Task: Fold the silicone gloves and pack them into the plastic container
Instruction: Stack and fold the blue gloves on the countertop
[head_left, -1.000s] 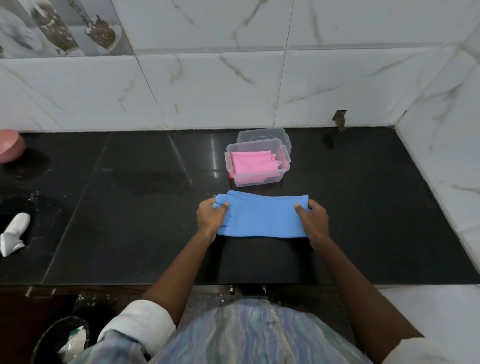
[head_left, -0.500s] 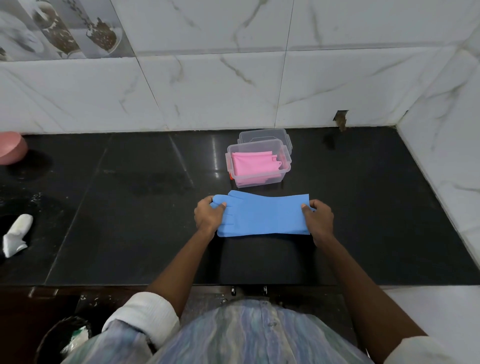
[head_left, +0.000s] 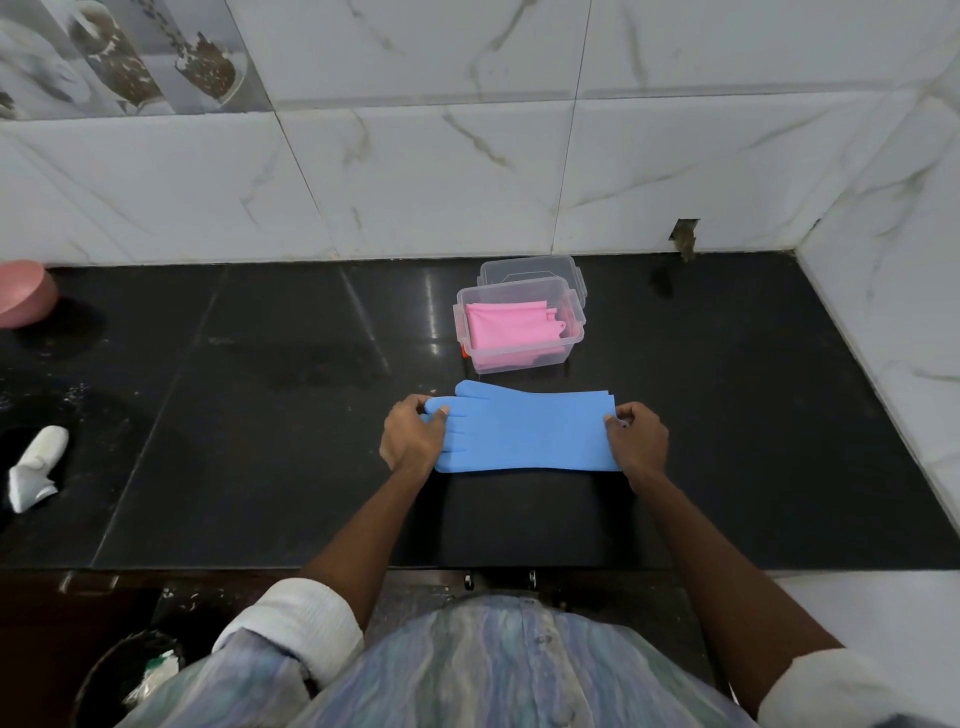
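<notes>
Blue silicone gloves lie flat on the black counter, stacked, fingers pointing left and cuffs to the right. My left hand pinches the fingertip end. My right hand pinches the cuff end. Just behind the gloves stands a clear plastic container with folded pink gloves inside. Its clear lid lies behind it against the wall side.
A pink bowl sits at the far left edge. A white object lies on the left of the black counter. Marble wall tiles rise behind and to the right. A dark bin stands below the counter's front edge.
Both hands have shifted from pressing on the glove ends to pinching them, and the right hand moved slightly outward toward the cuff edge. The gloves remain flat.
</notes>
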